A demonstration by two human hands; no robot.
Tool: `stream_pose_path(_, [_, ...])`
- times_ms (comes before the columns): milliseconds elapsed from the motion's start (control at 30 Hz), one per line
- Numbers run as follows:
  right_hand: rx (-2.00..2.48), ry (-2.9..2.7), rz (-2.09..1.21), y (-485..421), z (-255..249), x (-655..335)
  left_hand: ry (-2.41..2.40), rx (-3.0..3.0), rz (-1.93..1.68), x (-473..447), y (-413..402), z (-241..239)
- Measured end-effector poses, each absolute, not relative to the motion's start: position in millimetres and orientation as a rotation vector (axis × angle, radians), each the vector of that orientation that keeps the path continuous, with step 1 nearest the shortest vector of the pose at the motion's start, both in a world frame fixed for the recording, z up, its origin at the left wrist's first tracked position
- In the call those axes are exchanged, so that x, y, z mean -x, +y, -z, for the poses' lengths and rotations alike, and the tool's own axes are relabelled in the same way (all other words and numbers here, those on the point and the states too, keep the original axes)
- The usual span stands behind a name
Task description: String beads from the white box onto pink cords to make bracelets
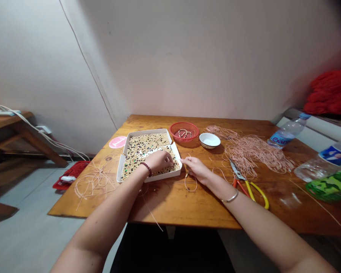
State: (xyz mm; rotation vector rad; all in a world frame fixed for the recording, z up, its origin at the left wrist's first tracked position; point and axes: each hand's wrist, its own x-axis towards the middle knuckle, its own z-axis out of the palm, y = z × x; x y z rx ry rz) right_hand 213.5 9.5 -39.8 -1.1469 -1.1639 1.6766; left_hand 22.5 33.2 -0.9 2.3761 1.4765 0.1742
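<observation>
My left hand (159, 160), a dark red bead bracelet at its wrist, reaches over the white box (151, 177) of small tan, black and green beads (133, 157). Its fingers point down, drawn together at the beads; whatever is between the fingertips is too small to make out. Just right of the box, my right hand (197, 167) pinches a thin pinkish cord (191, 190) between thumb and forefinger. Part of the cord hangs in a loop below the hand, with a few beads on it.
A red basket (174, 138) holds a strung bead piece. Beside it stand a white bowl (209, 140), a heap of pink cord (255, 151) and yellow-and-red-handled pliers (248, 188). Plastic bottles (287, 132) lie or stand at right. Loose cords (93, 182) lie at left.
</observation>
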Motion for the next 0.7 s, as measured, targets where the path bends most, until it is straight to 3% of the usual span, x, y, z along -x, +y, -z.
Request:
stream_pose_path(233, [1.18, -1.368, -1.399, 12, 47, -210, 1.294, -2.362, -0.348, -20, 40, -2])
stream_pose_path(700, [1.189, -1.513, -1.277, 13, 57, -208, 1.29, -2.382, -0.301, -30, 32, -4])
